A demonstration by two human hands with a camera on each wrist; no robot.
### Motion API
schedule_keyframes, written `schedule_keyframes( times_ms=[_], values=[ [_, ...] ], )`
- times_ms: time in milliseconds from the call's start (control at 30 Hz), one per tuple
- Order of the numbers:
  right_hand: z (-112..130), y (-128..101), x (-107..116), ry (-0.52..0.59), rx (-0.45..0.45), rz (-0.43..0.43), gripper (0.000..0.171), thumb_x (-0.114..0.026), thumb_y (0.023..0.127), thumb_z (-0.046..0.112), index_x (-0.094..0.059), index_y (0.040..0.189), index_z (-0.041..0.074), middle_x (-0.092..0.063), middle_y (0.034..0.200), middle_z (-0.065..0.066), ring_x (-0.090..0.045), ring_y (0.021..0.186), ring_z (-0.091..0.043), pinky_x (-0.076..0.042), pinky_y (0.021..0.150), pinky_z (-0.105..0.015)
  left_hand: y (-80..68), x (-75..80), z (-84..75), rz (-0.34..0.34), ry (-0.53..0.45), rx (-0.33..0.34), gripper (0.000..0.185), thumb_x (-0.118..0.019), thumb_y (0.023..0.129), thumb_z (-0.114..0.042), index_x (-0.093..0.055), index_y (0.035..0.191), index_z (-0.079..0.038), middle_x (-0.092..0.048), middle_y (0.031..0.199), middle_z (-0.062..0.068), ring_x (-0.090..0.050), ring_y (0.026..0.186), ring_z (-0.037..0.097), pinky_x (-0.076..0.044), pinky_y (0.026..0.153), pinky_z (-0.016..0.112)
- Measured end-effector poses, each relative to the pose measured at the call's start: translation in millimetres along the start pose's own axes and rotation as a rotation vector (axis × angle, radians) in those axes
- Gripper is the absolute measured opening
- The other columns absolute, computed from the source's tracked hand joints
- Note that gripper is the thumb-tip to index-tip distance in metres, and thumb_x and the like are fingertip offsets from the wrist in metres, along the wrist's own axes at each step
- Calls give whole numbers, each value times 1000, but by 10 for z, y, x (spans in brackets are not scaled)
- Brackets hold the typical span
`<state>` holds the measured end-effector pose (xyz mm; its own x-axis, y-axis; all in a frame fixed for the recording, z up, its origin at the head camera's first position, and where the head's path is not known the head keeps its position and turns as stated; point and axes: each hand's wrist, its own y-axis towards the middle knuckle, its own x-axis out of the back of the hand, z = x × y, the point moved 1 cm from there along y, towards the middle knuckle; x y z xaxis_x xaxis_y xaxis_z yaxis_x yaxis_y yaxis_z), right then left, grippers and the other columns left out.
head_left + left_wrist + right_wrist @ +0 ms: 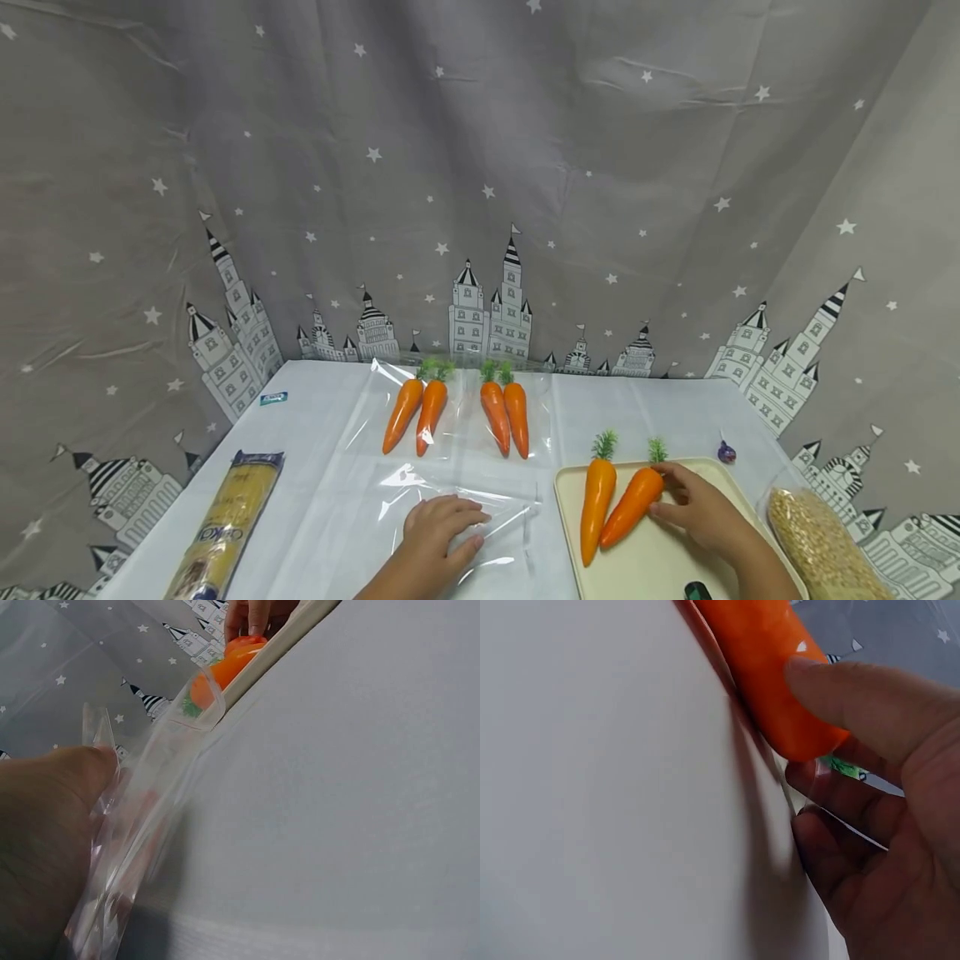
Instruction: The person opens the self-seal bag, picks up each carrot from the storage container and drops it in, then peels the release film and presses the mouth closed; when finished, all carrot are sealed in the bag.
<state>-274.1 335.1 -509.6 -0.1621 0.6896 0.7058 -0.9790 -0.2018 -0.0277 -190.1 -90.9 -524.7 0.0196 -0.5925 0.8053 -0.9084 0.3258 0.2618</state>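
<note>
- A flat clear bag [457,508] is pressed to the table [315,467] by the left hand [441,533]; its fingers are seen spread and nearly straight on the plastic, so nothing is grasped.
- In the left wrist view the bag's [142,825] open edge is seen lifted beside the palm [45,840], with the white table [345,795] running past it.
- A carrot [632,506] is grasped near its thick, leafy end by the right hand [701,508]; it lies slanted on a beige tray [660,567].
- In the right wrist view the thumb [870,701] is laid on the carrot's [772,675] orange side, and the other fingers [840,855] are curled beneath its end, against the pale tray [615,795].
- A second carrot [596,508], paler orange, is set just left of the held one on the same tray; the two are touching or nearly so at their lower parts.
- Farther back, two filled bags are laid side by side: one [416,412] with a pair of carrots on the left, another [507,412] with a pair on the right.
- A long yellow packet [228,525] is seen at the table's left edge, and a bag of pale grains [821,542] at the right edge, beside the tray.
- A small purple object [726,452] is placed beyond the tray; what it is cannot be told.
- A grey starred cloth [480,167] with castles is hung behind the table.
</note>
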Motion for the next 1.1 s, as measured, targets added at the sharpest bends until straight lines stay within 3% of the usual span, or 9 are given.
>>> schedule_keyframes(
  times_ms=[133,367,567,700,833,1000,1100],
  values=[
    [-4,-26,62,-50,6,-45,64,-85,89,26,-58,140,-2,-71,124,-17,-68,116,-39,-52,104,-57,7,-4,10,14,16,5,25,-68,100,-38,-73,124,-31,-67,130,-10,-55,130,27,-33,107,72],
    [-33,-85,194,-70,-44,-87,38,-80,92,17,-62,123,4,-68,100,-3,-69,101,-23,-56,97,-52,16,-11,27,20,27,6,24,-68,100,-39,-73,123,-32,-68,129,-10,-55,130,27,-34,106,73],
    [-85,-110,373,-301,-65,-161,21,-74,95,17,-68,109,2,-69,92,-3,-68,90,-26,-55,85,-53,10,-9,26,15,23,-5,24,-67,101,-40,-74,123,-32,-68,129,-10,-55,130,27,-34,106,72],
    [-96,-114,443,-414,-45,-199,24,-73,93,16,-70,106,-4,-72,101,-21,-67,96,-45,-52,88,-62,8,-5,24,16,17,-7,25,-67,101,-41,-73,123,-32,-67,129,-10,-55,130,27,-33,106,73],
    [-73,-124,390,-467,37,-258,19,-74,93,20,-76,96,1,-69,120,-30,-60,115,-56,-45,101,-67,11,-9,24,23,11,-3,25,-66,101,-42,-73,123,-33,-68,129,-10,-55,130,28,-33,106,73],
    [15,-118,279,-421,172,-341,15,-76,94,19,-77,99,5,-69,128,-26,-57,121,-53,-38,105,-67,13,-17,27,22,19,-5,25,-67,101,-42,-74,123,-32,-68,129,-10,-55,130,27,-33,106,72],
    [72,-109,232,-344,198,-328,20,-79,93,16,-76,111,7,-71,124,-21,-65,107,-41,-49,95,-58,11,-15,21,21,23,-10,25,-66,101,-42,-74,123,-32,-68,129,-11,-55,130,27,-34,105,72]
  ],
)
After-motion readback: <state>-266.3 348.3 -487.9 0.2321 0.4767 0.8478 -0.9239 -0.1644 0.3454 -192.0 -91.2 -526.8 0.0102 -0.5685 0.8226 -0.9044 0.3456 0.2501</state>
